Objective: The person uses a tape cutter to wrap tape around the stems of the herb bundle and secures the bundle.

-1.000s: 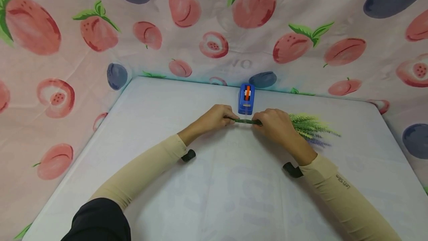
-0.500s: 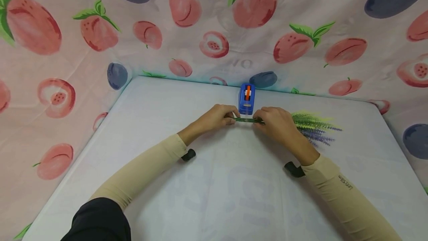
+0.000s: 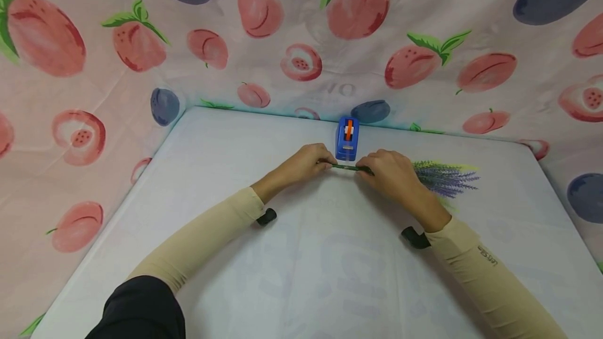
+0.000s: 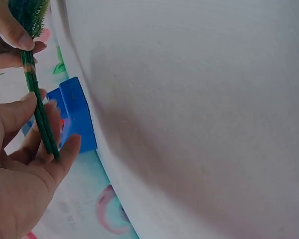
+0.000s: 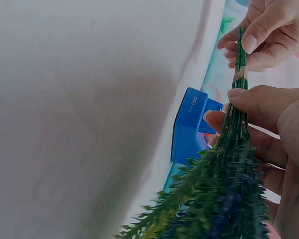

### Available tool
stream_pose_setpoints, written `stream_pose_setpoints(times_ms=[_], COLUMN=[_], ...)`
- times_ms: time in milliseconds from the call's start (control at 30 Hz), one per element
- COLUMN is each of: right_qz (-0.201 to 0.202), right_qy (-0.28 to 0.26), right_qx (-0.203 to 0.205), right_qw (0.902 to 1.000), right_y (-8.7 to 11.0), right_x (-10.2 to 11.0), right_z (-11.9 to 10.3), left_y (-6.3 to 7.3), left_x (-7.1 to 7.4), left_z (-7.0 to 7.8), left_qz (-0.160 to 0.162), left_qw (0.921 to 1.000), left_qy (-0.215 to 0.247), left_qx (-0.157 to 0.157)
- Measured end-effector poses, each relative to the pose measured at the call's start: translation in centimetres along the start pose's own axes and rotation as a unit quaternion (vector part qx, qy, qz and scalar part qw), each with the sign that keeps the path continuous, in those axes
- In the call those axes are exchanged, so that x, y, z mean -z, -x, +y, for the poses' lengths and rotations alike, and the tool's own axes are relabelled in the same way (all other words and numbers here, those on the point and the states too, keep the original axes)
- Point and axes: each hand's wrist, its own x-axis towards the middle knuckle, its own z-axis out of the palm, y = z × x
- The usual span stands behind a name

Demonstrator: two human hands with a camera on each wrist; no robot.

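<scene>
Both hands hold a bunch of artificial lavender [image 3: 445, 178] by its green stems, which lie level between them. My left hand [image 3: 308, 162] pinches the stem ends between thumb and fingers. Farther along, near the flower heads, my right hand [image 3: 388, 171] grips the stems [image 5: 237, 117]. A band of tan tape [image 4: 29, 67] wraps the stems between the two hands. The purple and yellow-green heads stick out to the right, partly hidden behind the right hand in the head view. Just beyond the hands stands a blue tape dispenser [image 3: 347, 140] with an orange core.
A white-covered table [image 3: 301, 255] spreads beneath the arms. Behind it hangs a cloth printed with fruit [image 3: 301, 61], close behind the tape dispenser. Black wrist-camera mounts [image 3: 414, 237] jut from under the sleeves.
The bunch has turned about its stems, so purple heads now show on top where yellow-green ones did. The left fingers loosened, then closed on the stem ends again. The dispenser stays put.
</scene>
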Motion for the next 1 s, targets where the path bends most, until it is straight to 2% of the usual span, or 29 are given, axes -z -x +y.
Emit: stream_pose_setpoints(times_ms=[200, 600, 833, 1000], right_qz=[0.007, 0.015, -0.01, -0.044], right_qy=[-0.012, -0.019, -0.03, -0.034], right_qx=[-0.004, 0.002, -0.001, -0.026], right_qw=[0.9999, 0.9997, 0.9995, 0.9981], right_y=[-0.3, -0.8, -1.1, -1.3], right_x=[0.1, 0.1, -0.2, -0.4], right_z=[0.1, 0.3, 0.4, 0.4], left_y=[-0.2, -0.2, -0.4, -0.7], left_x=[0.2, -0.1, -0.2, -0.4], left_z=[0.1, 0.2, 0.0, -0.1], left_qz=[0.016, 0.025, 0.023, 0.021], left_qw=[0.9995, 0.9996, 0.9996, 0.9997], left_qy=[-0.022, 0.012, 0.015, 0.001], left_qx=[-0.018, -0.001, -0.001, -0.012])
